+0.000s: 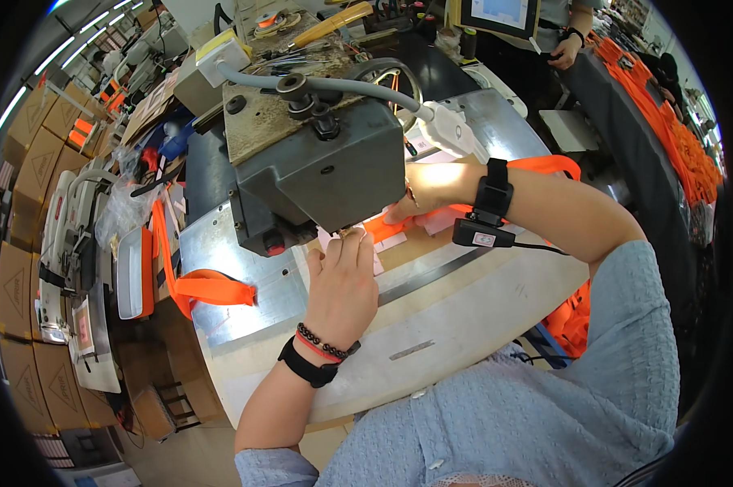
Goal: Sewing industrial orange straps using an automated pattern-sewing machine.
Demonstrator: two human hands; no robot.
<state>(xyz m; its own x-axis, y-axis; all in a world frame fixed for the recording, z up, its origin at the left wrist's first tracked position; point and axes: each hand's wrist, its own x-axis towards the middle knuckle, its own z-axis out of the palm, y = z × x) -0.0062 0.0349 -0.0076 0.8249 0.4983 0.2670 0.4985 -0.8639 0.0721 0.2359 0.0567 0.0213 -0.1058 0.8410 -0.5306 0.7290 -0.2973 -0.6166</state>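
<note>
A dark grey sewing machine head (pixel 326 166) hangs over the metal bed plate (pixel 220 280). My left hand (pixel 343 284) is below its front end, with the fingers bent and close together. Their tips reach in by the needle area; whatever they pinch there is hidden. An orange strap (pixel 377 228) lies under the machine head among pale pink pieces (pixel 392 242). From the right, my right hand (pixel 431 188) reaches behind the head, thumb and fingers closed on this strap. Part of that hand is hidden by the machine.
At the left, an orange strap end (pixel 214 288) hangs over the bed. An orange-and-white tray (pixel 135 272) and stacked cartons (pixel 27 365) stand beyond. Orange straps cover a dark table (pixel 610 154) at right, near another person's hand (pixel 564 53). A grey cable (pixel 342 84) crosses the machine.
</note>
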